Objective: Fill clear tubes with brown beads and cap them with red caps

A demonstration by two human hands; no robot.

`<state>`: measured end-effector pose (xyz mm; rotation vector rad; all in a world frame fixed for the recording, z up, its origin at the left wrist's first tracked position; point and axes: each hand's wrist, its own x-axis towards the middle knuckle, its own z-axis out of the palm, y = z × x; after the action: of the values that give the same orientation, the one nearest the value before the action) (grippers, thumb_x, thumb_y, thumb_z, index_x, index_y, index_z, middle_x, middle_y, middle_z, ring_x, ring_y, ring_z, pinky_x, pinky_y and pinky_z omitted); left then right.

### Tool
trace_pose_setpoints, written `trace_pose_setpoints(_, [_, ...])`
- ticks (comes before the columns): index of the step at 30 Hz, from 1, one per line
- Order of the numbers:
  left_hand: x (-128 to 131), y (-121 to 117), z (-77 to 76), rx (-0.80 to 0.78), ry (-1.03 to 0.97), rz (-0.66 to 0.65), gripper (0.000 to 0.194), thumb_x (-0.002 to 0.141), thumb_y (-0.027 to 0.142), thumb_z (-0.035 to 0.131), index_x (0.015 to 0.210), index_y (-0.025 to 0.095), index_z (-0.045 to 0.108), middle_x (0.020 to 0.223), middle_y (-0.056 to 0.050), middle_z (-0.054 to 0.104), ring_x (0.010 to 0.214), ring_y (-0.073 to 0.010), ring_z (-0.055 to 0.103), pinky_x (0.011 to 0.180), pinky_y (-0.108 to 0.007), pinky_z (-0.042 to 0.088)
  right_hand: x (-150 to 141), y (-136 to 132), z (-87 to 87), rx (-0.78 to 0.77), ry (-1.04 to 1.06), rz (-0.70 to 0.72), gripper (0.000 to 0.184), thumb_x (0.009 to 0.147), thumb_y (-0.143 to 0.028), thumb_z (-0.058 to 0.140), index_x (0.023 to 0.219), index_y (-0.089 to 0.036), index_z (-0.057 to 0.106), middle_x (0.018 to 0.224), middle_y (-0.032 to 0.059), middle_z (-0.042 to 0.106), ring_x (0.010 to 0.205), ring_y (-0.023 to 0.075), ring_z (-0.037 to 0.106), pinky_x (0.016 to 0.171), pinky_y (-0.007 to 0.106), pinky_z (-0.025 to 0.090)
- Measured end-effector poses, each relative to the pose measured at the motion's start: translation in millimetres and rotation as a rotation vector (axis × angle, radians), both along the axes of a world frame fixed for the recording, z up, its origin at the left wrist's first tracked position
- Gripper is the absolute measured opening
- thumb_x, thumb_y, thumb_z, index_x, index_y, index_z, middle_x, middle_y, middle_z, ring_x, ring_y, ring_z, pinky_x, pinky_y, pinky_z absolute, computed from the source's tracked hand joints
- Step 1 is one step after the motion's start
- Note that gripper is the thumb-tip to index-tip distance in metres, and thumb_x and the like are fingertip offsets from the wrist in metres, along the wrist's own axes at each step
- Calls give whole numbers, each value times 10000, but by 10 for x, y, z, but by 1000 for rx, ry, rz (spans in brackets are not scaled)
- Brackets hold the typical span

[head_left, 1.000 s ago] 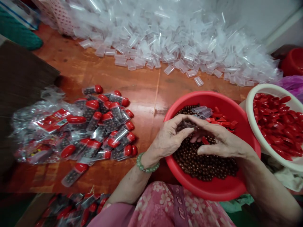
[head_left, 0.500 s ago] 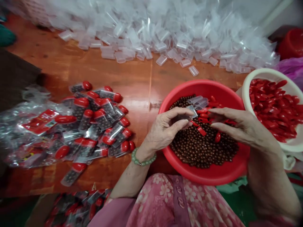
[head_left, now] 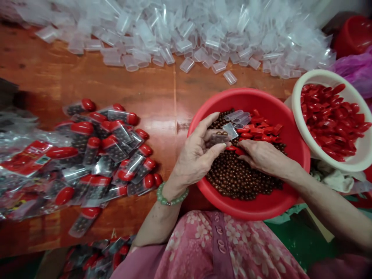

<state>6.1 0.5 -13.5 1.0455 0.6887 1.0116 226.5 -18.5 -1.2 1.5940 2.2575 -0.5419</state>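
beads (head_left: pixel 244 176), round, glossy and dark brown, lie heaped in a red basin (head_left: pixel 250 213). above them, the left hand (head_left: pixel 193 157) holds a see-through tube (head_left: pixel 218 138) between thumb and fingers, brown beads showing at it. the right hand (head_left: pixel 261 157) bunches its fingertips beside red caps (head_left: pixel 231 148); whether it pinches one, i cannot tell.

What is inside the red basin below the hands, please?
Brown balls, clear tubes and red pieces lie in the basin; anything beneath them, or covered by the left hand and right hand, is hidden.
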Motion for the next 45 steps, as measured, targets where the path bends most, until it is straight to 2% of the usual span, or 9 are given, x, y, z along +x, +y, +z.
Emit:
trace_pose_setpoints(6, [-29,-1,31,51,129,-72,238,885,246,685,1110,170,667,1034,-54,742,953,-175,703,911,-300,539,158,-15,62,135,449,-158,216,958,-331,609,1101,-198,703,1009,67,745,899,222,707,816,332,522])
trace_pose_setpoints(12, [-59,31,85,82,134,-113,193,889,242,664,1064,165,685,1046,-51,730,990,-166,662,934,-291,494,28,-7,180,358,887,-353,265,937,-325,654,1187,-271,724,1064,35,743,964,194,703,855,326,562])
trace_pose_setpoints(16, [-58,32,80,64,101,-106,197,889,257,657,1061,164,683,1052,-55,732,975,-165,659,916,-291,498,-94,-20,186,342,821,-176,277,939,-293,655,1206,-258,717,1050,50,756,948,198,719,844,322,578])
trace_pose_setpoints(21, [-56,15,85,115,212,-96,209,891,239,645,1071,157,711,1011,-52,747,931,-166,670,889,-298,500,-95,-56,197,292,703,-106,634,918,-271,681,1500,-253,429,1110,60,761,829,187,744,753,308,606])
trace_pose_setpoints(26, [-61,26,112,109,189,-120,204,876,202,642,1056,152,725,1021,-52,761,951,-172,683,923,-309,505,-136,-43,252,379,694,47,412,949,-226,636,1358,-255,590,1116,58,755,965,185,740,866,297,592])
trace_pose_setpoints(29, [-64,32,122,49,166,-129,222,880,223,645,1074,142,716,1030,-61,756,949,-172,680,918,-305,503,-157,-32,258,412,742,-8,308,938,-236,659,1244,-239,682,961,42,761,832,165,735,781,275,597])
trace_pose_setpoints(33, [-64,31,117,-37,74,-128,239,880,256,671,1092,150,705,1048,-63,752,952,-166,673,910,-295,497,-125,6,249,395,878,-227,257,868,-277,742,1123,-251,754,1059,55,781,971,221,746,877,358,616])
trace_pose_setpoints(38, [-66,40,95,-168,-95,-194,255,879,242,684,1120,161,677,1131,-80,735,1035,-179,685,969,-312,499,-156,111,319,344,1073,-560,311,828,-316,785,1136,-281,763,910,8,798,700,172,743,686,331,651])
trace_pose_setpoints(45, [-85,82,61,-135,-128,-236,235,883,265,690,1093,160,695,1101,-71,729,1024,-179,674,960,-316,522,-503,217,397,481,1104,-402,273,853,-283,775,1124,-309,768,1078,10,799,947,209,765,932,420,633])
